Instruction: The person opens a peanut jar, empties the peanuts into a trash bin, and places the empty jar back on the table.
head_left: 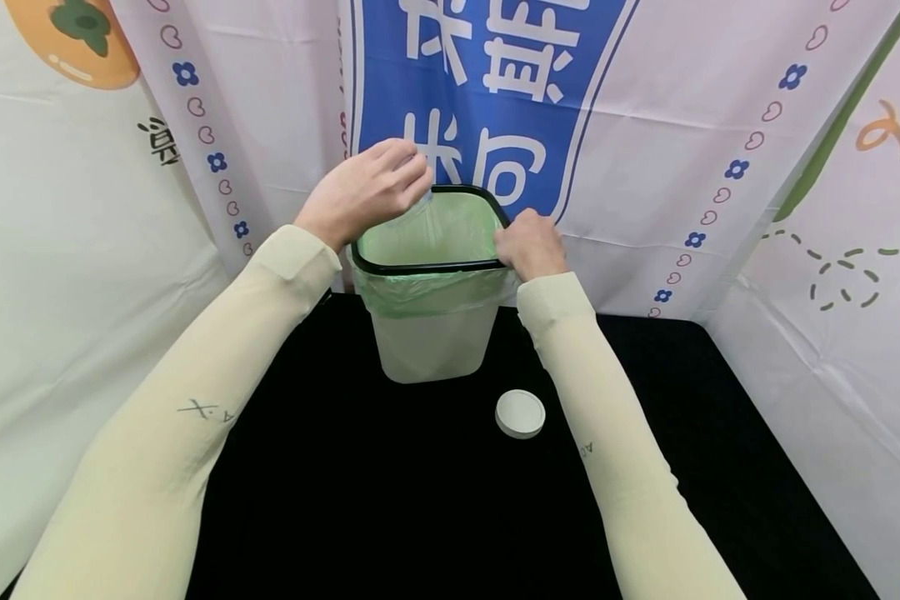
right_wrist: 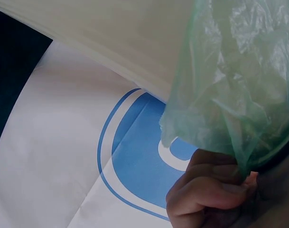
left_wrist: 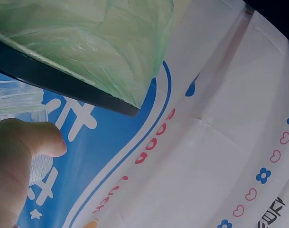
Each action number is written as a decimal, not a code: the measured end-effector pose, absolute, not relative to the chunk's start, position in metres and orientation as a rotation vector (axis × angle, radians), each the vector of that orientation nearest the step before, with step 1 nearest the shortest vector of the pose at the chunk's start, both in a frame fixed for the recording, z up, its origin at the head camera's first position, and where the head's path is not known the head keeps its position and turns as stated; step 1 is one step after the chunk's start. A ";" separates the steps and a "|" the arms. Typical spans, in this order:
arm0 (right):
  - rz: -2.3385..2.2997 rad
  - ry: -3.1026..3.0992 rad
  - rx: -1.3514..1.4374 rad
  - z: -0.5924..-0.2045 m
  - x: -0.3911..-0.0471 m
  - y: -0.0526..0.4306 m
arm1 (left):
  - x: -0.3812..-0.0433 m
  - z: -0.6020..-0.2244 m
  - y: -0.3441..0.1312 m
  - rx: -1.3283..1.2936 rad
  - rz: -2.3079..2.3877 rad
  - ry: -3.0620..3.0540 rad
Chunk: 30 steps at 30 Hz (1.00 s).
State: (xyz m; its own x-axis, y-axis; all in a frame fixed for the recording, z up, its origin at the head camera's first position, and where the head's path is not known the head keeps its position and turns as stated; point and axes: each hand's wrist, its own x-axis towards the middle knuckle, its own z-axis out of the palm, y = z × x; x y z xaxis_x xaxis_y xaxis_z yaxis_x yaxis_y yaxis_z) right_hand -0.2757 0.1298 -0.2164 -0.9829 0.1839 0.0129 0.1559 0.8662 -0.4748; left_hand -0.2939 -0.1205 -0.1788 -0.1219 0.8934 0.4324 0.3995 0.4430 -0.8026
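Note:
My left hand (head_left: 371,183) grips a clear plastic jar (left_wrist: 21,97) above the left side of a trash bin; the fingers hide most of it in the head view. The pale bin (head_left: 435,348) stands upright, with a black rim (head_left: 435,269) and a light green bag (head_left: 427,296) folded over its edge. At the rim's right corner, my right hand (head_left: 531,244) has its fingers curled round the edge and the bag. In the right wrist view the green film runs down into those fingers. A round white lid (head_left: 521,414) lies on the table, right of the bin's base.
The bin stands toward the back of the black-covered table (head_left: 390,500), close to a hanging cloth with a blue panel (head_left: 472,83). White printed cloths flank it on the left (head_left: 60,250) and right (head_left: 832,350).

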 end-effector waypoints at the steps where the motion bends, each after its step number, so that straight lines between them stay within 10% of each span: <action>1: 0.751 -2.978 -0.273 -0.216 -0.276 0.130 | -0.294 -0.179 -0.120 -1.125 0.631 -1.715; 30: 0.765 -2.975 -0.256 -0.218 -0.277 0.132 | -0.288 -0.186 -0.121 -1.009 0.367 -2.012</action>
State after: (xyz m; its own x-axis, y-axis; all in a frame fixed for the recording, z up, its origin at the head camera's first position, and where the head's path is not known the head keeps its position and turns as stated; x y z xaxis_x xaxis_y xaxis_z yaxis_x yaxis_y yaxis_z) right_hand -0.2766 0.1316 -0.2182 -0.9844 0.1750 0.0162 0.1455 0.8632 -0.4834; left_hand -0.2878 -0.1209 -0.1857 -0.3280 0.7668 0.5518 0.5226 0.6339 -0.5702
